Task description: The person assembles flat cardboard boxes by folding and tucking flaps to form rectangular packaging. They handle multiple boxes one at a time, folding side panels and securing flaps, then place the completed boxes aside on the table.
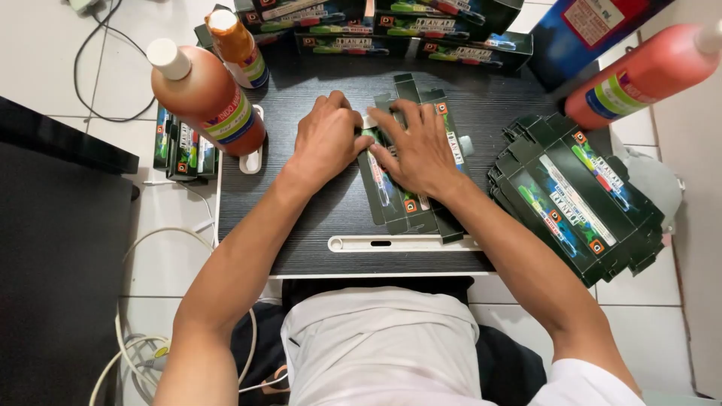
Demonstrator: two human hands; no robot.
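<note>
Both hands flat on a dark flat carton blank (391,197), mid-table, lying lengthwise toward the near edge. Left hand (325,143) presses down with fingers curled over the blank's far-left corner; not a closed grip, more a pinning hold. Right hand (421,150) spread open, palm down across the blank's middle, grasping nothing.

Risks as I judge them:
- Big orange bottle (204,96) stands at the far-left corner, just beside the left wrist. An outward elbow swing could tip it.
- Second small bottle (239,46) behind it, same hazard.
- Stack of flat blanks (579,203) hangs over the table's right edge, fanned and uneven; a nudge from the right forearm could send it to the floor.
- Pressing off-line could crease the blank crooked.
- Red bottle (647,71) leans at the far-right corner; unclear what props it.
</note>
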